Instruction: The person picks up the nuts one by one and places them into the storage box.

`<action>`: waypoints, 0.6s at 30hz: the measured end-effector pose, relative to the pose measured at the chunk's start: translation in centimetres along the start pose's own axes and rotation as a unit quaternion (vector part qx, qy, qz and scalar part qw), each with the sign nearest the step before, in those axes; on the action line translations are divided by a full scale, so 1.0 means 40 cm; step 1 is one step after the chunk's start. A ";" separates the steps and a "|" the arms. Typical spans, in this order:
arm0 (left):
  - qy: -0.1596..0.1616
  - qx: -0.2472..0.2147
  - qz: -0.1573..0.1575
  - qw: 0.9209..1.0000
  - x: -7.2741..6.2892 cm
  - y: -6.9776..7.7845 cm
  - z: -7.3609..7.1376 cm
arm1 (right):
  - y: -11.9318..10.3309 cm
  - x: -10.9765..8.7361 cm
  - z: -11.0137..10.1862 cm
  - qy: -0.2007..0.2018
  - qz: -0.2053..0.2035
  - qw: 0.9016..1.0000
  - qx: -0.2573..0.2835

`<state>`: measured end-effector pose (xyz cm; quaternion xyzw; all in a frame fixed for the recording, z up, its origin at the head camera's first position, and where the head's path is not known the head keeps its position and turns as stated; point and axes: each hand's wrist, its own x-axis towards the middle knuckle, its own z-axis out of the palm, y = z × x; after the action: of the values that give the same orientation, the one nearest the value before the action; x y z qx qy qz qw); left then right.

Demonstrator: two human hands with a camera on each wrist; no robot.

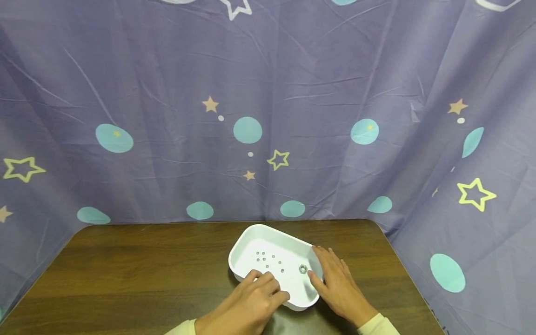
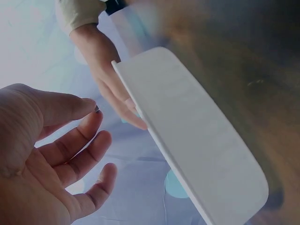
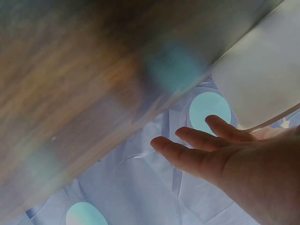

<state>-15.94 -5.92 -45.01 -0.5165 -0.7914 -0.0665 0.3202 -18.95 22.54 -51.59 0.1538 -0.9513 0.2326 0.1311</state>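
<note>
A white oblong tray (image 1: 295, 284) stands on the table, turned at a slant. Inside it lie several small metal pieces (image 1: 264, 259), too small to make out clearly, and one larger hex nut (image 1: 303, 269) toward the right end. My left hand (image 1: 257, 300) is over the tray's near rim. In the left wrist view its thumb and index finger pinch a tiny dark metal piece (image 2: 97, 109), mostly hidden by the fingertips; the other fingers are loosely bent. My right hand (image 1: 337, 284) rests against the right end of the tray, its fingers fairly straight along the rim.
The brown wooden table (image 1: 138, 270) extends to both sides of the tray. Behind it and at the sides hangs a purple curtain (image 1: 167, 139) printed with stars and teal spots.
</note>
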 end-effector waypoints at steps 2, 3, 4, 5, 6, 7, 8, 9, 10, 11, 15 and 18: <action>-0.004 0.000 -0.003 1.000 0.010 -0.007 -0.005 | 0.000 0.001 0.000 -0.001 0.001 1.000 0.000; -0.005 0.003 -0.003 1.000 0.014 -0.011 -0.007 | 0.000 0.001 -0.001 0.000 0.002 1.000 0.000; -0.006 0.005 -0.004 1.000 0.018 -0.016 -0.009 | 0.000 0.001 -0.001 0.000 0.003 1.000 0.000; -0.008 0.006 -0.005 1.000 0.022 -0.020 -0.009 | 0.001 0.001 -0.001 0.000 0.003 1.000 0.000; -0.011 0.009 -0.006 1.000 0.025 -0.024 -0.010 | 0.001 0.001 -0.001 0.001 0.003 1.000 -0.001; -0.014 0.011 -0.009 1.000 0.029 -0.029 -0.009 | 0.001 0.001 -0.001 0.001 0.003 1.000 -0.001; -0.018 0.012 -0.012 1.000 0.032 -0.032 -0.009 | 0.002 0.001 -0.001 0.002 0.002 1.000 -0.001; -0.022 0.015 -0.015 1.000 0.035 -0.036 -0.008 | 0.002 0.001 -0.001 0.003 0.002 1.000 0.000; -0.025 0.018 -0.017 0.999 0.038 -0.039 -0.006 | 0.002 0.001 -0.001 0.004 0.002 1.000 0.000; -0.029 0.021 -0.019 0.999 0.040 -0.042 -0.005 | 0.003 0.001 0.000 0.004 0.001 1.000 -0.001; -0.040 0.029 -0.020 0.999 0.045 -0.052 0.002 | 0.003 0.001 0.001 0.003 -0.002 1.000 -0.003; -0.045 0.031 -0.021 0.998 0.049 -0.062 0.005 | 0.002 0.001 0.000 0.004 -0.002 1.000 -0.005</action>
<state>-18.66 -5.46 -43.48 -0.4922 -0.8173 -0.0252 0.2986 -19.00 22.60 -51.63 0.1542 -0.9516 0.2286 0.1358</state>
